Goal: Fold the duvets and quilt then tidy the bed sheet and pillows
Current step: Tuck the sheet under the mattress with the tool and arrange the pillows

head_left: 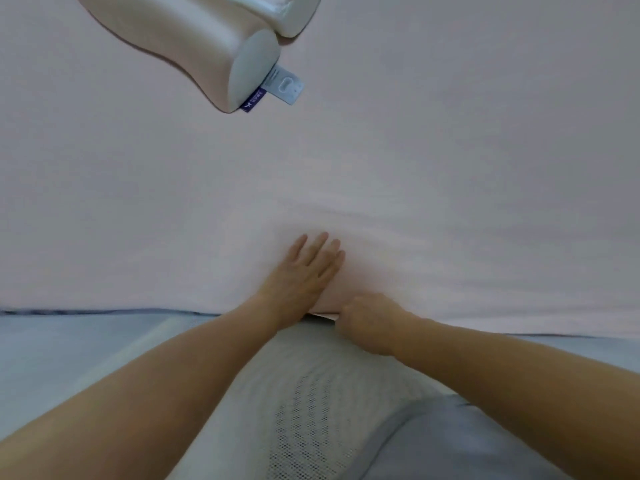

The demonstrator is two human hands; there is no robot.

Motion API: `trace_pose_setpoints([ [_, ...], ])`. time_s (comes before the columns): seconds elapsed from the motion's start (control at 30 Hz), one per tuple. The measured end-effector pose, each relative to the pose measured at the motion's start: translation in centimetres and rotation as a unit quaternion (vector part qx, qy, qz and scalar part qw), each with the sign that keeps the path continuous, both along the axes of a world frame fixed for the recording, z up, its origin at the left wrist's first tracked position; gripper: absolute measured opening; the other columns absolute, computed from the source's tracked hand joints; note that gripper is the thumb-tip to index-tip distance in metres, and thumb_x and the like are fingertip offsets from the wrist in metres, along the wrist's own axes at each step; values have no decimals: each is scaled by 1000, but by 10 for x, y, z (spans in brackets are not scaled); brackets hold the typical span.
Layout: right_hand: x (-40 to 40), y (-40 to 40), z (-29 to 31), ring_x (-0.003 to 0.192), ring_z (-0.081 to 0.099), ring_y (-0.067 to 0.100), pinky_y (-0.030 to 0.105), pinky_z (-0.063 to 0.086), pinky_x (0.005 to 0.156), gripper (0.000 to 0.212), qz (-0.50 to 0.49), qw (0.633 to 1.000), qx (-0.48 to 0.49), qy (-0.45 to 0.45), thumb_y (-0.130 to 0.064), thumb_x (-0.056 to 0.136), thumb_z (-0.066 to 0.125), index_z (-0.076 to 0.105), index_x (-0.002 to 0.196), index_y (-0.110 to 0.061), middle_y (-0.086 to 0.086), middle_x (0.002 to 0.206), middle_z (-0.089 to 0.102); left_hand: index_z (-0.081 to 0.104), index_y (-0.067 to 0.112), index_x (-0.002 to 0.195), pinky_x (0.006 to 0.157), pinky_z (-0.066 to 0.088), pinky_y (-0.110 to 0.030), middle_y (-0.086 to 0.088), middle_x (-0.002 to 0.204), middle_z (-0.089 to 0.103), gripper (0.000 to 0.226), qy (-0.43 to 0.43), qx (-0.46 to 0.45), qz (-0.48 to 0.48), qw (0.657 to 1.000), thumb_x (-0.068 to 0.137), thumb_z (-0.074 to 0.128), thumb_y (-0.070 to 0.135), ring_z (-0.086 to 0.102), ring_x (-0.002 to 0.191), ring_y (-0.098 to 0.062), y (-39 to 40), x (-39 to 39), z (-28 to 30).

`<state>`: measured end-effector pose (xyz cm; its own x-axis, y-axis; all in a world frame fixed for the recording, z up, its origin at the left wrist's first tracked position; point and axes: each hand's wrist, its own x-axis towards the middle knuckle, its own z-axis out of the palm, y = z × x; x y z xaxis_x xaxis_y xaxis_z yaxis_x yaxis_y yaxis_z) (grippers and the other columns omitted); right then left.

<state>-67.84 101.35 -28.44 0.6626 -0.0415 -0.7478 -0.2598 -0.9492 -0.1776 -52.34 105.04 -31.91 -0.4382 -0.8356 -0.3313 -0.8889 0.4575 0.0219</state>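
A pale pink bed sheet (415,140) covers most of the view, with faint wrinkles near its front edge. My left hand (301,271) lies flat on the sheet close to that edge, fingers straight and pressing down. Right beside it, my right hand (370,323) is curled around the sheet's front edge, gripping it where the sheet meets the mattress side. A cream contoured pillow (194,39) with a purple tag and a grey label lies at the top left of the sheet. A second cream pillow (298,12) touches it at the top edge.
Below the sheet edge runs a light blue mattress side (69,344) with a dark blue seam. A white mesh panel (311,410) of the mattress lies between my forearms at the bottom.
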Motion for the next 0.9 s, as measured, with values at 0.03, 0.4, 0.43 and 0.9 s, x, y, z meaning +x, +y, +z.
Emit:
trace_pose_setpoints([
  [0.03,-6,0,-6,117,53,33,40,44,93,31,-2,1000,-9,26,-10,100,39,60,122,-1,17,126,58,11,1,151,116,18,-55,-22,158,7,77,-21,27,17,999,86,50,16,12,145,-41,-2,-11,-4],
  [0.4,-187,-79,15,107,58,32,38,46,83,25,38,999,22,32,-5,95,42,62,109,-7,13,117,62,-23,5,147,116,-3,-53,-18,155,-27,99,-53,82,25,995,91,55,28,-17,145,-36,-47,-147,4],
  [0.43,-201,-84,15,109,58,33,39,46,84,26,25,999,21,43,-5,96,41,62,111,-5,15,119,61,-23,5,147,117,-3,-53,-17,155,-27,90,-47,84,12,995,93,48,22,-17,145,-36,-51,-164,5],
  [0.9,-381,-134,13,114,57,33,41,48,89,29,5,992,-5,128,-3,96,42,63,116,-3,15,124,61,-18,13,151,117,-5,-55,-8,153,-33,58,-102,151,-196,963,105,18,17,-25,142,-37,-89,-306,4],
])
